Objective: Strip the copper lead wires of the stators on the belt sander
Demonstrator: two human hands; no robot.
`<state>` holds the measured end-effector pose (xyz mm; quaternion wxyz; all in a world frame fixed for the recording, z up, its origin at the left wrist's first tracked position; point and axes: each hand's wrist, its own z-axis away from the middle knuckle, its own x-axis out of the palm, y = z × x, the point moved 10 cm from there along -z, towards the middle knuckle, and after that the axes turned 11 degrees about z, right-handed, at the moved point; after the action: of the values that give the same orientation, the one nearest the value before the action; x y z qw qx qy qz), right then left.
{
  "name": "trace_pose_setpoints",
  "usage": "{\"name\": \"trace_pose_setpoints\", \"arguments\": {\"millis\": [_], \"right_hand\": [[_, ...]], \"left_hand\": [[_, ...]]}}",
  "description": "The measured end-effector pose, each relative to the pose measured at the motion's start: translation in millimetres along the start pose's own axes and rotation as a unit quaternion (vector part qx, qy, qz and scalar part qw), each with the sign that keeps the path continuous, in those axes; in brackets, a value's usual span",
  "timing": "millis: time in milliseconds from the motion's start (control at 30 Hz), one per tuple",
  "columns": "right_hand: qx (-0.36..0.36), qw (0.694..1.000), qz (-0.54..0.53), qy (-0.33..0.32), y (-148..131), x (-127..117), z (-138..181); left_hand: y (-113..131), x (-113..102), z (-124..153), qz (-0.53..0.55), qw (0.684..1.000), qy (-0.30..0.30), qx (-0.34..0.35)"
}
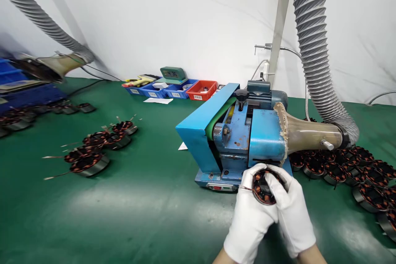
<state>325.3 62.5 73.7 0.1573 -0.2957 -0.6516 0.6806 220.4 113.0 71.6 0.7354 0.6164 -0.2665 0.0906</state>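
A round motor stator (260, 187) with copper windings sits between my two white-gloved hands, just in front of a blue belt sander (267, 136). My left hand (252, 210) wraps the stator's left side and underside. My right hand (289, 204) grips it from the right, its thumb lying over the face. Thin lead wires (246, 188) stick out to the left of the stator. The sander's green belt (213, 126) shows at its left end, under a blue guard (207, 109).
More stators (334, 171) crowd the bench at right, and a smaller group with long wires (91, 165) lies left. A grey suction hose (318, 41) joins the sander's hood (306, 132). Behind are blue bins (179, 90), a red bin (202, 90) and a digital clock (173, 73).
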Motion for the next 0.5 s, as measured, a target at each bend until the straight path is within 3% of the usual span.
{"name": "trace_pose_setpoints", "arguments": {"millis": [133,267,400,500], "right_hand": [[-0.001,1.0,-0.012,0.011,-7.4,-3.6,4.3],[-0.008,1.0,0.009,0.019,-8.7,-8.2,20.3],[-0.067,0.996,0.046,0.028,-9.9,-11.3,34.1],[-0.047,0.998,0.05,0.017,-4.2,-7.2,27.2]], "left_hand": [[4.7,10.3,1.5,-0.044,0.999,-0.029,-0.006],[-3.0,-2.8,13.2,-0.013,1.0,-0.015,-0.009],[-18.8,-17.4,25.0,0.023,0.999,-0.023,-0.012],[-21.1,-19.5,20.2,0.036,0.999,-0.004,-0.02]]}}
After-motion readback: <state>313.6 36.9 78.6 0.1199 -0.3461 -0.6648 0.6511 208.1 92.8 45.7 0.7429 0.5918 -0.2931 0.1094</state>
